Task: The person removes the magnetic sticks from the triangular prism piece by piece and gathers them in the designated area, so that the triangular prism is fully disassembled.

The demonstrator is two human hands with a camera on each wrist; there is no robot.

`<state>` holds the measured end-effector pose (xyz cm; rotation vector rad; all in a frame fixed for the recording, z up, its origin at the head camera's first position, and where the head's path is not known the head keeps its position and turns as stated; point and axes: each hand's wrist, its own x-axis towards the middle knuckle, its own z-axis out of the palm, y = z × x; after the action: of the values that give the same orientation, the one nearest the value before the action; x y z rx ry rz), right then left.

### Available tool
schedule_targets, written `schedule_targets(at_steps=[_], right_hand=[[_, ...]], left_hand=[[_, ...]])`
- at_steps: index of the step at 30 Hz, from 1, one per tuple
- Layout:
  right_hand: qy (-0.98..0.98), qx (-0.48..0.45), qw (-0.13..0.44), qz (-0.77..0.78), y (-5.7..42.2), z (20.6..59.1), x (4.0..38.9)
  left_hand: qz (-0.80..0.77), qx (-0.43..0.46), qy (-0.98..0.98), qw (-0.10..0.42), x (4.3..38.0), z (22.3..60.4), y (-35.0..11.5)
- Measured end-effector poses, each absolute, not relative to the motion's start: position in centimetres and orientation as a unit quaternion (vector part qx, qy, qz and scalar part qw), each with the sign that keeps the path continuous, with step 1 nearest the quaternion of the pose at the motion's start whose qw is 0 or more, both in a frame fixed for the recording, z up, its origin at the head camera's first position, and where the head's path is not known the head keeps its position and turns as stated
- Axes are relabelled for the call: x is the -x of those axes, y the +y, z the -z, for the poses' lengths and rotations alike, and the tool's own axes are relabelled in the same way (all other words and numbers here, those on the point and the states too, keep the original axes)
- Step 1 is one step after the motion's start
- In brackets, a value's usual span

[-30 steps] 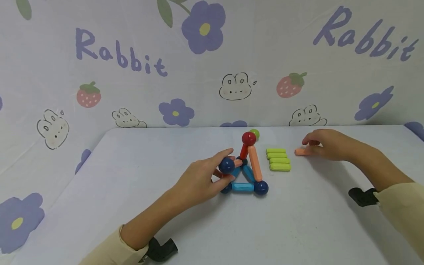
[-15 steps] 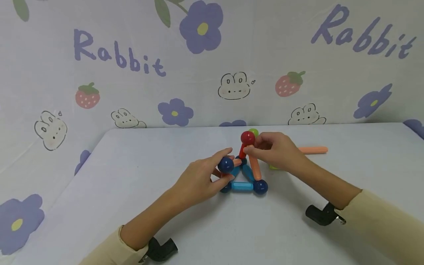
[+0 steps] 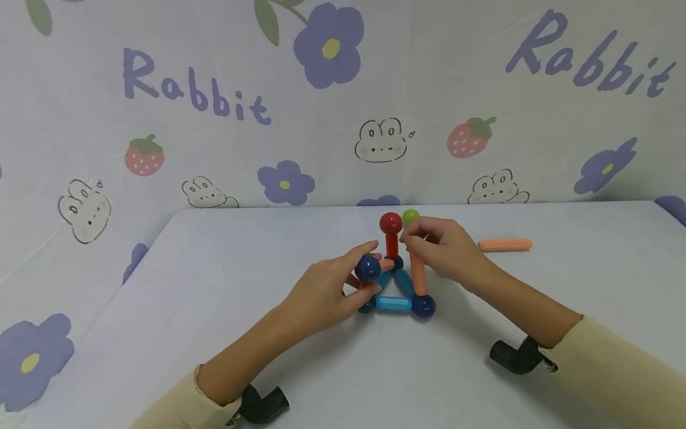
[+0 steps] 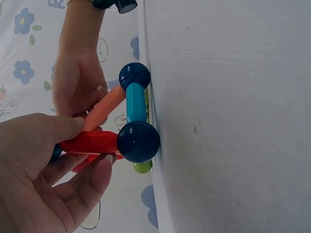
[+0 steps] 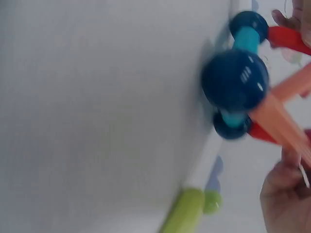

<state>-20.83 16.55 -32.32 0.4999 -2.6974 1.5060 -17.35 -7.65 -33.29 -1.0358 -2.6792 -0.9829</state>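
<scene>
A magnetic stick-and-ball frame stands on the table, its base a triangle of light blue sticks [image 3: 393, 304] between dark blue balls [image 3: 423, 306]. At the left front corner, my left hand [image 3: 327, 292] pinches a red stick [image 4: 90, 142] below a raised dark blue ball [image 3: 368, 268]. A short length of orange stick [image 3: 386, 264] shows beside that ball. From the back corner rises a red stick [image 3: 392, 245] topped by a red ball [image 3: 390, 223]. My right hand [image 3: 447, 247] pinches the upper end of an orange stick [image 3: 418, 277], whose lower end meets the right front ball.
Another orange stick [image 3: 505, 245] lies on the table to the right of my right hand. Behind the frame is a green ball [image 3: 410, 217]. Yellow-green sticks [image 5: 184, 213] show in the right wrist view; my right hand hides them from the head.
My right hand left the loose orange stick at right and moved left to the frame. The leaning orange stick came away from the red ball and stands steeper. My left hand stayed put.
</scene>
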Motion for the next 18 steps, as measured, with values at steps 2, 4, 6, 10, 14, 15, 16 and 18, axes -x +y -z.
schedule_targets(at_steps=[2, 4, 6, 10, 14, 15, 16, 18], right_hand=[[-0.875, -0.189, 0.002, -0.446, 17.2, 31.7, 20.7], [-0.88, -0.22, -0.012, -0.421, 18.1, 30.9, 20.3], [-0.881, -0.249, -0.031, -0.4, 19.0, 30.0, 19.8], [-0.89, -0.289, -0.068, -0.346, 20.5, 28.6, 18.5], [-0.908, -0.321, -0.098, -0.252, 21.3, 28.5, 17.6], [-0.912, -0.325, -0.105, -0.228, 21.3, 28.8, 17.4], [-0.914, -0.329, -0.114, -0.209, 21.3, 29.2, 17.3], [-0.916, -0.33, -0.129, -0.185, 21.1, 30.1, 17.1]], left_hand=[[0.326, 0.34, -0.881, 0.05, 17.3, 33.3, -7.6], [0.327, 0.34, -0.88, 0.05, 17.3, 33.3, -7.6], [0.328, 0.339, -0.88, 0.049, 17.2, 33.2, -7.5], [0.331, 0.34, -0.879, 0.048, 17.2, 33.2, -7.4], [0.332, 0.338, -0.879, 0.05, 17.2, 33.2, -7.4], [0.331, 0.337, -0.88, 0.051, 17.2, 33.2, -7.4], [0.329, 0.336, -0.881, 0.051, 17.2, 33.2, -7.4], [0.327, 0.335, -0.882, 0.051, 17.1, 33.2, -7.5]])
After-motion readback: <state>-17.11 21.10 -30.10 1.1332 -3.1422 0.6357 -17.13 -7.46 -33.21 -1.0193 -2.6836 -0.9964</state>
